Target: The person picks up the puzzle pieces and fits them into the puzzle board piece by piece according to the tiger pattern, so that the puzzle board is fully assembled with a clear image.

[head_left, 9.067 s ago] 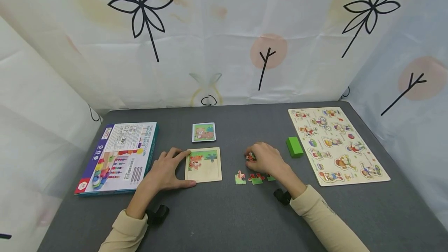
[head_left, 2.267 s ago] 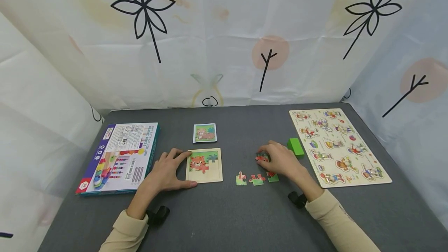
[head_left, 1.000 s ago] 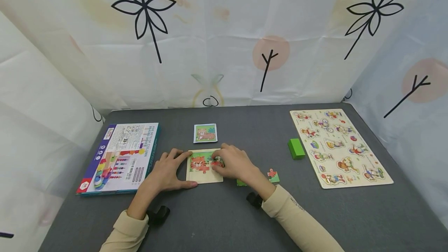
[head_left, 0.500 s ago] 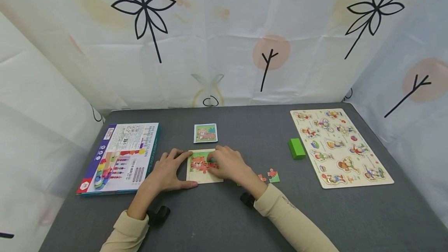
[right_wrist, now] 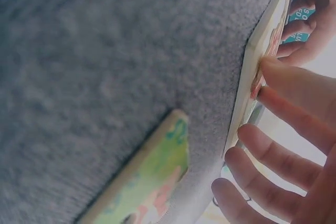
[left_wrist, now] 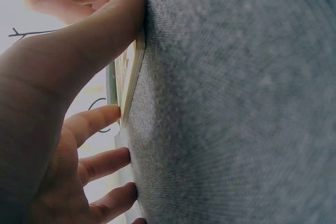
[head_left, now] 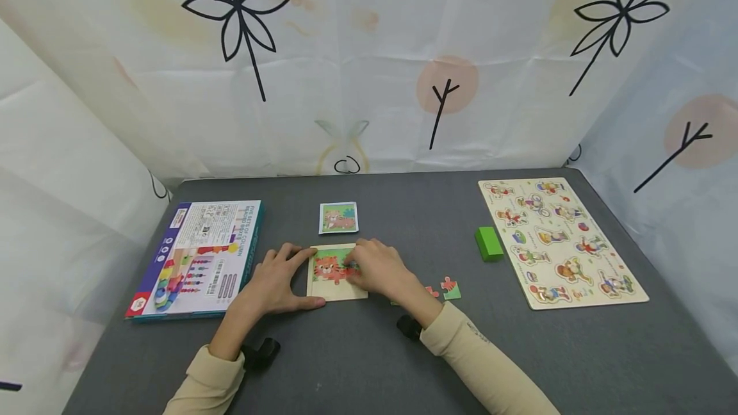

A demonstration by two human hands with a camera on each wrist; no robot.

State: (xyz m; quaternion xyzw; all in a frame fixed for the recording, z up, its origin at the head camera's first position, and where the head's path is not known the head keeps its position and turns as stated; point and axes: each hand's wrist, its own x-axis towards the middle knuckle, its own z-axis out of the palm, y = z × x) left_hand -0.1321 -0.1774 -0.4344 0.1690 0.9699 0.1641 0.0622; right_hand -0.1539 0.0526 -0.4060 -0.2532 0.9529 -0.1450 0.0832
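The wooden puzzle tray (head_left: 323, 293) lies flat in the middle of the table, with joined tiger pieces (head_left: 328, 269) at its upper left. My left hand (head_left: 272, 284) holds the tray's left side, thumb at the near corner and index finger at the far one. Over the tray's right half, my right hand (head_left: 380, 269) pinches a red jigsaw piece (right_wrist: 256, 85) between thumb and index finger, low against the tray; my fingers cover much of it. Right of the tray lie loose jigsaw pieces (head_left: 451, 288), some partly hidden by my right forearm.
A small picture card (head_left: 338, 218) lies beyond the tray. On the left is a flat boxed set (head_left: 196, 261). A green block (head_left: 489, 244) stands beside a large wooden picture board (head_left: 539, 274) at the right. White printed cloth surrounds the table (head_left: 346, 364).
My right hand has carried a piece from the loose ones leftward onto the tray, then shifted slightly further left. Tiger pieces were added earlier. My left hand stays on the tray.
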